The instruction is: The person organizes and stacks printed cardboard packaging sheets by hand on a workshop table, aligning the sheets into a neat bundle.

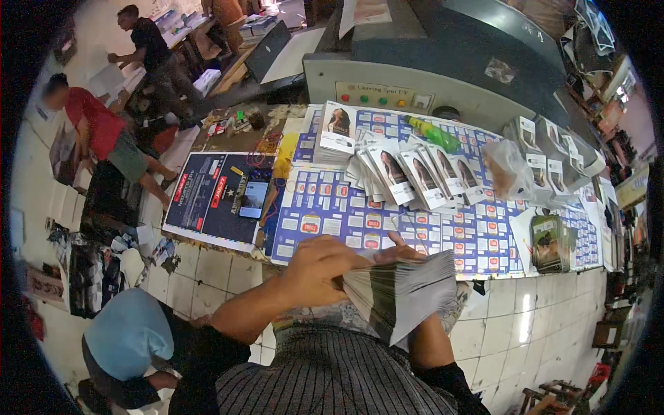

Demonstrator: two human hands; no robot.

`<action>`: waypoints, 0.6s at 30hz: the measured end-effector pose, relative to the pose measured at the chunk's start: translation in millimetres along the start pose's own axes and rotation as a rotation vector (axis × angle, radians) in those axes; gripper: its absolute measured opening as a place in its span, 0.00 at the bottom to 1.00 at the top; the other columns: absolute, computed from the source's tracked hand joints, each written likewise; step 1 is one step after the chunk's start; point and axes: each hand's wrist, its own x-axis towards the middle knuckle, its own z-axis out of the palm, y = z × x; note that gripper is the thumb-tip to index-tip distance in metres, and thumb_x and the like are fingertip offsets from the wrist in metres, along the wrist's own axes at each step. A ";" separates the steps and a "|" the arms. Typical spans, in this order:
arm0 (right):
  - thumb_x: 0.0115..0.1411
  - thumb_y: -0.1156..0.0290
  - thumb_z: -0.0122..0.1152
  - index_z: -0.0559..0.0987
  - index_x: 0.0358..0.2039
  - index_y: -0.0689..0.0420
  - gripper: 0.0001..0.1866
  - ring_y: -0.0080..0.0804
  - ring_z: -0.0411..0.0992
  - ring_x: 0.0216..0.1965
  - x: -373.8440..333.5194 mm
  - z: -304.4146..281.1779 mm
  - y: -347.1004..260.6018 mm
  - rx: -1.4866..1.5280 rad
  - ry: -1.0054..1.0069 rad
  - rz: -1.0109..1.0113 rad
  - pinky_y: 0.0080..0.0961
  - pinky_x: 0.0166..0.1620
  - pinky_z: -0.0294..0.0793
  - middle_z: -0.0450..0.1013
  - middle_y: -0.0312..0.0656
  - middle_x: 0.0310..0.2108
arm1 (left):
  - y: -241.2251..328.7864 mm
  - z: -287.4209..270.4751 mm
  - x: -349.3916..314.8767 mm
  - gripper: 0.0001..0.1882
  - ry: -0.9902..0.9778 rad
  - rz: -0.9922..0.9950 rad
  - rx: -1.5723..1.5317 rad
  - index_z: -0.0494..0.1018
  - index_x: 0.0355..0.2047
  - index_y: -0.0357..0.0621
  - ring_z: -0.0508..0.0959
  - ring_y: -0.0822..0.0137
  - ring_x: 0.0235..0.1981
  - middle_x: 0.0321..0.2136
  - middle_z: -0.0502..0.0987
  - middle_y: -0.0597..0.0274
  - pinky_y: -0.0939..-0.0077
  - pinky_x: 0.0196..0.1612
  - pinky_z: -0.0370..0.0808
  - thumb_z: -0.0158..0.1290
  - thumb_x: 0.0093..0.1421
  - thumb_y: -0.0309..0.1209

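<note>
A thick stack of printed paper sheets [408, 294] is held in front of my body, its edges fanned out toward the right. My left hand [321, 266] grips the stack's left end, with its fingers bent over the edge. From below and behind, my right hand [430, 339] holds the same stack; most of this hand is hidden by the paper, and some fingers show above its far edge. Beyond my hands, several piles of printed cards [394, 176] lie spread on the table, which is covered with blue printed sheets [332, 228]. A taller pile of cards [337, 128] stands behind them.
A phone [254, 199] lies on a dark printed sheet at the left. A green bottle [432, 133], a clear plastic bag [508, 169] and more card bundles [550, 242] are at the right. Behind the table stands a grey machine [387, 76]. Several people are nearby, one in a blue head covering [128, 332].
</note>
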 end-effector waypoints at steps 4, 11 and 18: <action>0.66 0.66 0.54 0.69 0.61 0.65 0.25 0.37 0.76 0.48 -17.6 27.6 -1.2 -0.702 0.139 -0.113 0.29 0.52 0.76 0.76 0.51 0.50 | 5.1 -9.3 -9.0 0.21 0.002 -0.161 -0.149 0.78 0.36 0.41 0.81 0.53 0.32 0.33 0.81 0.57 0.64 0.35 0.76 0.70 0.39 0.30; 0.52 0.68 0.71 0.83 0.38 0.65 0.16 0.34 0.81 0.40 -39.6 48.8 12.3 -1.470 0.343 -0.331 0.30 0.45 0.79 0.82 0.47 0.39 | 9.1 3.7 -33.3 0.27 0.039 -0.416 -0.437 0.76 0.43 0.35 0.82 0.63 0.42 0.37 0.81 0.55 0.69 0.45 0.76 0.72 0.41 0.28; 0.46 0.70 0.78 0.84 0.40 0.62 0.20 0.32 0.81 0.37 -22.2 77.2 15.3 -1.509 0.159 -0.507 0.28 0.45 0.78 0.82 0.43 0.38 | 24.2 -1.0 -8.6 0.37 0.073 -0.518 -0.456 0.73 0.49 0.36 0.79 0.68 0.44 0.42 0.79 0.59 0.71 0.49 0.75 0.78 0.41 0.35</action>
